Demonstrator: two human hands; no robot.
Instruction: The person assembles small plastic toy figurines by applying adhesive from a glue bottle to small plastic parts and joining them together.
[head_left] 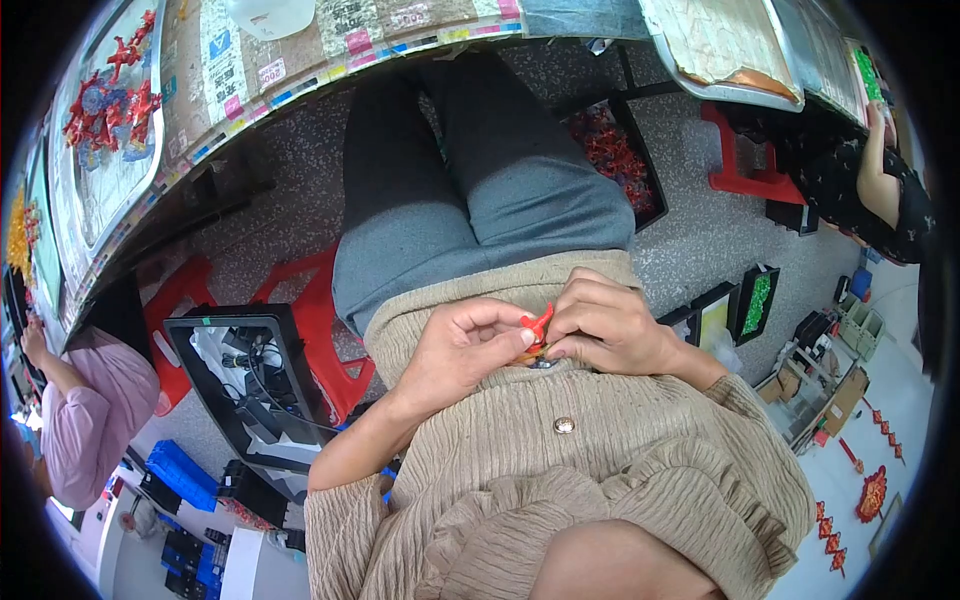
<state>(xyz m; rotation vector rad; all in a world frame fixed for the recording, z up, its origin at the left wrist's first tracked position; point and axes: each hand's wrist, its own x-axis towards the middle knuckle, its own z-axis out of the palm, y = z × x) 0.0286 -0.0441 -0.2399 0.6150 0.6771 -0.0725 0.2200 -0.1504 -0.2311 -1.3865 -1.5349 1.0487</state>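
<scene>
A small red plastic piece (537,326) with pointed limbs is held up in front of my belly, above my lap. My left hand (465,350) pinches it between thumb and forefinger. From the other side my right hand (605,325) has its fingers closed at the piece's right edge, thumb against forefinger. Something yellowish shows just under the piece, between the hands, too small to make out. The fingers partly cover the red piece's lower part.
Ahead is a worktable edge (300,88) with a tray (150,165) of red and bluish pieces at left. Another tray (725,50) lies at right. A black crate (655,180) of red pieces stands under the table. Red stools (340,345) and co-workers flank me.
</scene>
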